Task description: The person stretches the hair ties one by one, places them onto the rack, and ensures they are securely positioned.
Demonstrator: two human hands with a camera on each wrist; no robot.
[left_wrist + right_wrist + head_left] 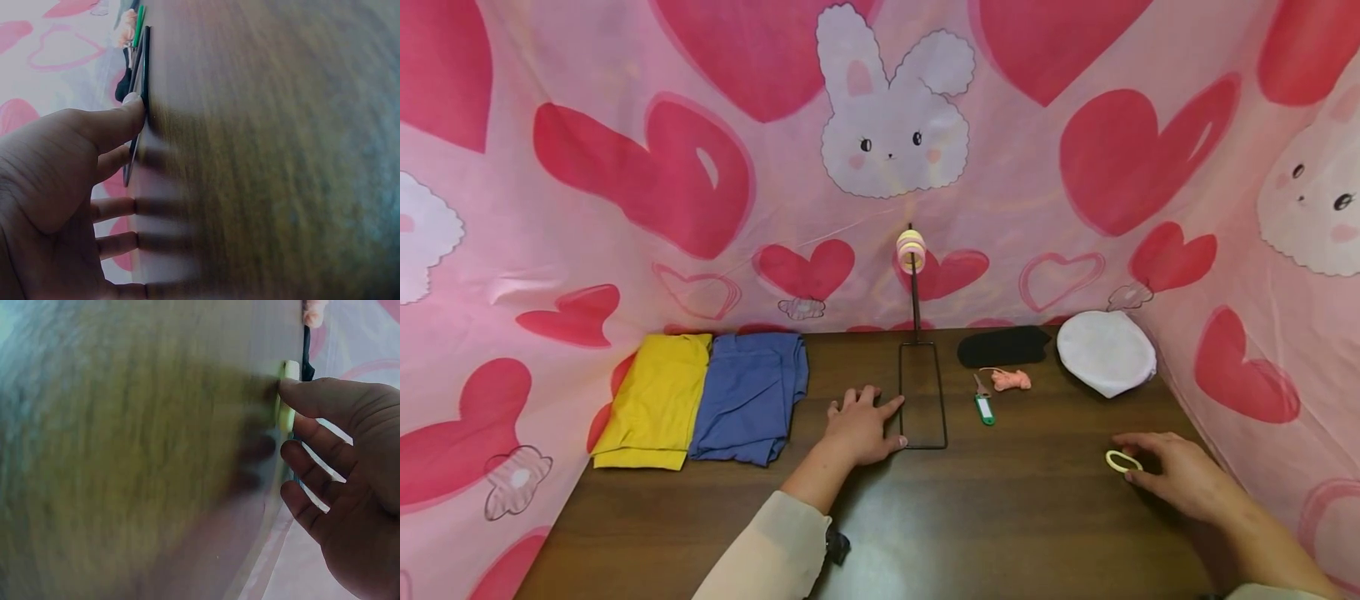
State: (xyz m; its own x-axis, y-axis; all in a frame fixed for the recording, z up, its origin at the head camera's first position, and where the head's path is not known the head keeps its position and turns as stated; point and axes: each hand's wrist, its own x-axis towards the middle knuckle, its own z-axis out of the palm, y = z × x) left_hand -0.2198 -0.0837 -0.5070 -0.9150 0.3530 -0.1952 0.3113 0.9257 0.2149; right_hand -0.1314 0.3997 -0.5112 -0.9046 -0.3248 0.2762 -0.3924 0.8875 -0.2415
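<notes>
My right hand point(1180, 475), low on the right over the brown table, pinches a pale yellow hair tie point(1108, 459) between thumb and forefinger. The right wrist view shows the hair tie point(287, 419) edge-on close to the tabletop, other fingers loosely bent. With fingers spread, my left hand point(859, 427) rests on the table, thumb and forefinger touching the left side of a black wire stand's base point(946, 417). In the left wrist view the thumb lies along the wire. Several yellow and pink bands point(911, 242) hang on the stand's upper arm.
Folded yellow cloth point(655, 400) and blue cloth point(748, 396) lie at the left. Behind the right hand are a black flat piece point(1003, 346), pink cord point(1011, 380), a key with green tag point(984, 409) and a white round cloth item point(1107, 350). Heart-patterned curtains enclose the table point(1000, 533).
</notes>
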